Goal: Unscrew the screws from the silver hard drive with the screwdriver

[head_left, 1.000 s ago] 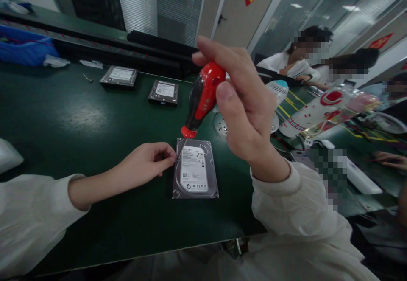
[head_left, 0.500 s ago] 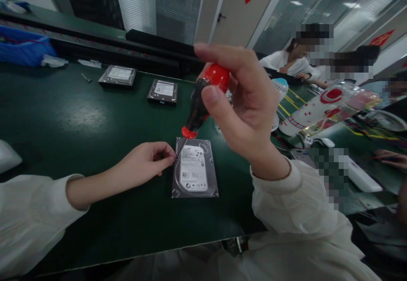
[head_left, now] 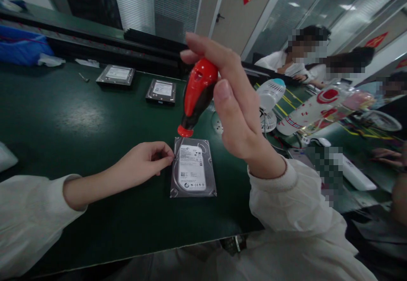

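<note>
A hard drive (head_left: 193, 169) lies label-up on the dark green table (head_left: 63, 115), just in front of me. My right hand (head_left: 237, 111) is raised above it, fingers closed round the top of a red and black screwdriver (head_left: 196, 96). The screwdriver's thin shaft points down to the drive's near left corner. My left hand (head_left: 144, 162) rests on the table at the drive's left edge, fingers pinched together at the screwdriver's tip; what they pinch is too small to make out.
Two more hard drives (head_left: 116, 75) (head_left: 161, 91) lie farther back on the table. A small white fan (head_left: 269, 102) and a white and red bottle (head_left: 313, 111) stand to the right. Other people sit at the far right. A blue bag (head_left: 19, 47) lies back left.
My right hand has turned the screwdriver handle, with more of its red side now showing. The left hand and the drive have stayed where they were.
</note>
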Demonstrator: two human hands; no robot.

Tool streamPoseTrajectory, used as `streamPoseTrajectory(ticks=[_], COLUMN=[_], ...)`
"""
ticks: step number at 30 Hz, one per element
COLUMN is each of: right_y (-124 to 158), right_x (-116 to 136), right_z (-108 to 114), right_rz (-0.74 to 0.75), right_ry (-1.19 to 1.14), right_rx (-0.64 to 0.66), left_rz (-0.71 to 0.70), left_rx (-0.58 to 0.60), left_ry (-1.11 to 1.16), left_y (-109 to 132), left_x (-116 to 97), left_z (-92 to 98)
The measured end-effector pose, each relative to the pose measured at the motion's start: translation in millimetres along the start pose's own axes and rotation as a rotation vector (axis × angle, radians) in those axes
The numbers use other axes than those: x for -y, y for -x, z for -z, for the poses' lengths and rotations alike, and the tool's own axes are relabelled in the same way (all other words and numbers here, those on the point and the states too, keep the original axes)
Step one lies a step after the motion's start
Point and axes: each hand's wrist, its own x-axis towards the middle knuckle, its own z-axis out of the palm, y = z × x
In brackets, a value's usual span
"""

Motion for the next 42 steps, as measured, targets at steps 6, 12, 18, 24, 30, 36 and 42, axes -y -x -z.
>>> streamPoseTrajectory(ticks=[6,12,18,24,30,36,42], right_y=[0.7,2.6,3.8,3.9,7.3,5.4,7.1], right_x=[4.3,5.0,6.0,4.2,1.4,6.2,4.4], right_z=[0.6,1.4,0.5,-0.9,-1.4,-1.6,-5.4], right_rz=[0.014,-0.078,-0.103,-0.086,-0.154,-0.144,-0.15], right_ry=[0.105,0.116,0.173,-0.011,0.079,0.026,0.031], right_rx=[-0.057,0.021,-0.09,-0.077,-0.102,-0.114,-0.158], left_rz=[0.014,0.012,0.015,0.02,0.005,0.003,-0.004], left_rx=[-0.003,0.006,0.011,0.009,0.007,0.01,0.008], left_ry=[-0.008,0.002,-0.017,-0.03,-0.029,-0.037,-0.045], left_y=[-1.1,-0.4,-1.9,-2.2,-2.5,-2.5,-2.2], left_x=[-1.0,3.6,6.4,5.2,7.5,10.4,6.5], left_z=[0.0,-1.2,0.1,0.0,0.0,0.7,0.4])
